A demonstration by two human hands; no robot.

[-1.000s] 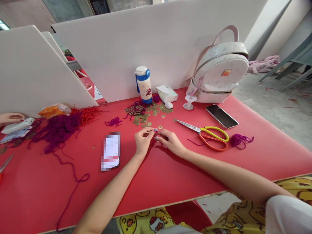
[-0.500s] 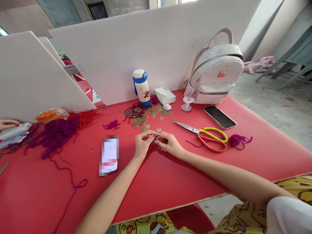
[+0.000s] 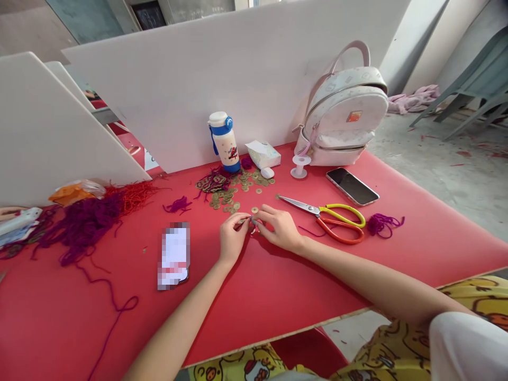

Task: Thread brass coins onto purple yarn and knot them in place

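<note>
Above the red table, both hands meet at the fingertips. My left hand (image 3: pixel 233 241) is closed in a pinch, and the brownish edge of a small coin (image 3: pixel 240 223) shows between its fingers. My right hand (image 3: pixel 280 228) pinches at the same spot, with thumb and forefinger against the left fingertips; what lies between them is too small to tell. Just beyond the hands are loose brass coins with holes (image 3: pixel 224 198) and a heap of coins tangled with purple yarn (image 3: pixel 214 182). To the right lie scissors (image 3: pixel 317 210) with one yellow and one red handle.
A phone with a lit screen (image 3: pixel 174 256) lies left, a dark phone (image 3: pixel 352 186) right. Behind stand a bottle (image 3: pixel 225 143), tissue pack (image 3: pixel 264 154), white spool (image 3: pixel 300 166) and backpack (image 3: pixel 341 121). Purple yarn (image 3: pixel 85 225) is piled left, near another person's hand (image 3: pixel 8 213).
The view has shifted slightly, moving the table things a little leftward. My right hand's fingers have come up over the left fingertips, and a coin edge now shows in the left hand.
</note>
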